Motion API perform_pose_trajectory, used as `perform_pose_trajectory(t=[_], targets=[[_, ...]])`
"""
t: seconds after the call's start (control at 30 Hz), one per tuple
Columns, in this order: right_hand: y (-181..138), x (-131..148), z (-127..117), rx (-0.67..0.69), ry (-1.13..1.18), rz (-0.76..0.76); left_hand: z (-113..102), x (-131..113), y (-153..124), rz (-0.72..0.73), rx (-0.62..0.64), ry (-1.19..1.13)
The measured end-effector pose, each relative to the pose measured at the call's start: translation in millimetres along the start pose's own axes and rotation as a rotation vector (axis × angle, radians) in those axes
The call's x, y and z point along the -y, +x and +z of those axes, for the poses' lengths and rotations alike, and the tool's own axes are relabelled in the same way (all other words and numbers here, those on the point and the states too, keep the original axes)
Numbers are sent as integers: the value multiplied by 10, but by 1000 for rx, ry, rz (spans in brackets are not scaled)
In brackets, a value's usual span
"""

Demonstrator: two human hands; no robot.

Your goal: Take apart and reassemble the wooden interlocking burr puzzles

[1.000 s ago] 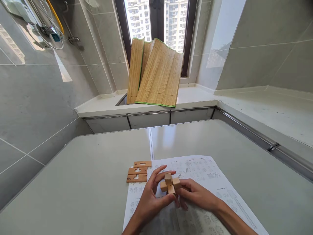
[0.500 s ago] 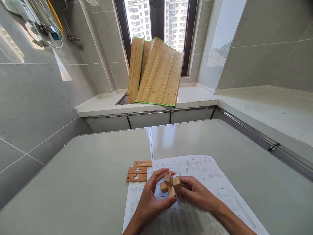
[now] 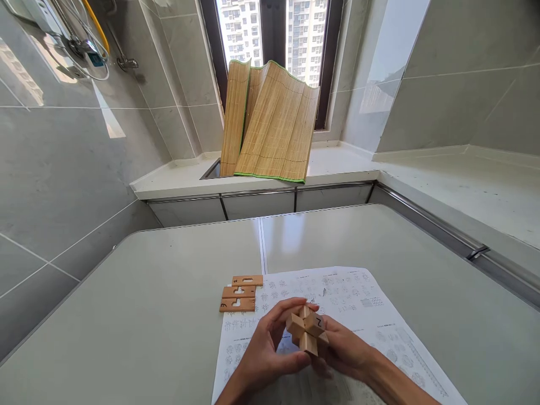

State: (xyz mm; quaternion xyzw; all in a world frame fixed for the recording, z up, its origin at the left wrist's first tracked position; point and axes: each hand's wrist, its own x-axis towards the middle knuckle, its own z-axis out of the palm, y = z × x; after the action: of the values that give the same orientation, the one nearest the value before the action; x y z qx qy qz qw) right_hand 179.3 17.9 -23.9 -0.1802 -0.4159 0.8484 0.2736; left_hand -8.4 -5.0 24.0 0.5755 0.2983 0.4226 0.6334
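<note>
currently | left hand (image 3: 272,343), right hand (image 3: 348,346): grip pinching wooden puzzle (image 3: 307,331) | above printed sheet (image 3: 358,301) | wide tabletop (image 3: 147,315) past its side edges

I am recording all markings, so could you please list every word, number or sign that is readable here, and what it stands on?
"2", turned: on the held wooden puzzle.
"2", sideways: on the farthest wooden plate.
"3", sideways: on the nearest wooden plate.
Middle wooden plate: mark too small to read surely.
Printed sheet: print too small to read.
</note>
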Motion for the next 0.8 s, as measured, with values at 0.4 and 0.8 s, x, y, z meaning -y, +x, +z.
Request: perform_pose_trajectory(t=[0.4, 0.8], targets=[[-93, 329, 28, -91, -340, -115, 26, -27, 2, 15, -223, 192], [-71, 105, -100, 66, -118, -58, 27, -52, -15, 69, -121, 161]])
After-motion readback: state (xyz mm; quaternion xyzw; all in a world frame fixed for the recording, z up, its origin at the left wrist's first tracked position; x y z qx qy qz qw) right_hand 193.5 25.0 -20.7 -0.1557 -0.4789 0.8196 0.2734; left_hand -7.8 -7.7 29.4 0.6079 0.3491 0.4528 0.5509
